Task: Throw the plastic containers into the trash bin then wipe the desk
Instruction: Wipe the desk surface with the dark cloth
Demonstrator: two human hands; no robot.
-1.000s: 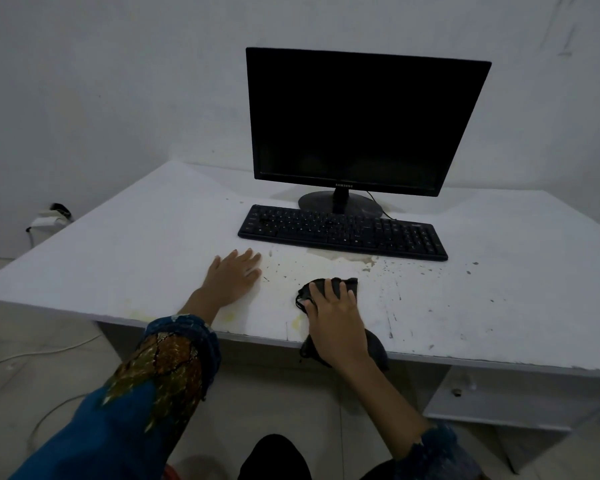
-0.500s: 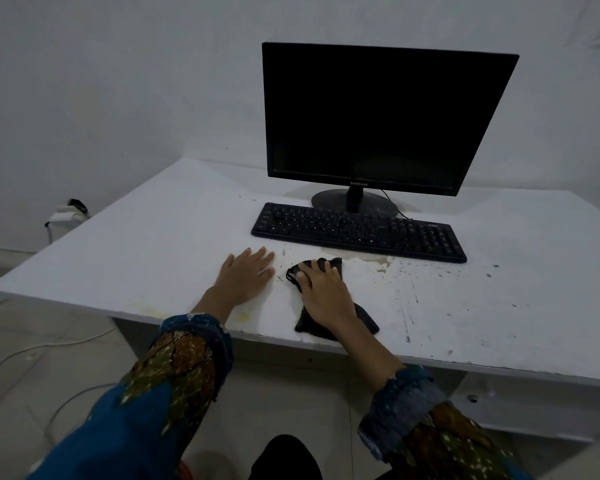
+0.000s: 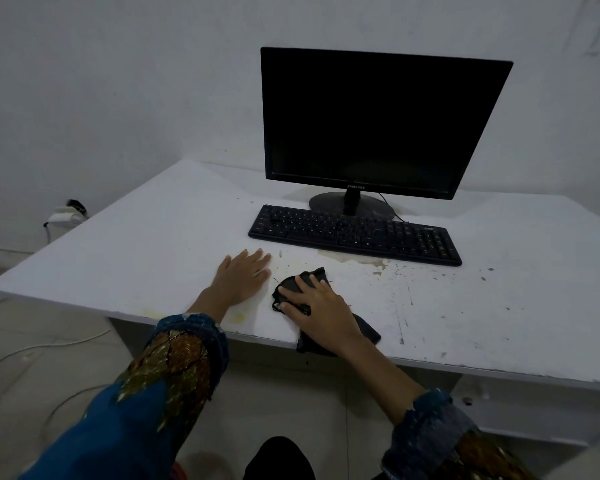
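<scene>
The left hand [image 3: 243,277] lies flat on the white counter [image 3: 146,244], forearm stretched forward, fingers straight and close together, pointing toward the keyboard [image 3: 354,233]. Just beside it, the right hand [image 3: 317,306] presses palm-down on a bunched black cloth [image 3: 366,332] at the counter's front edge, fingers spread and nearly straight. Brownish stains [image 3: 347,258] lie between cloth and keyboard.
</scene>
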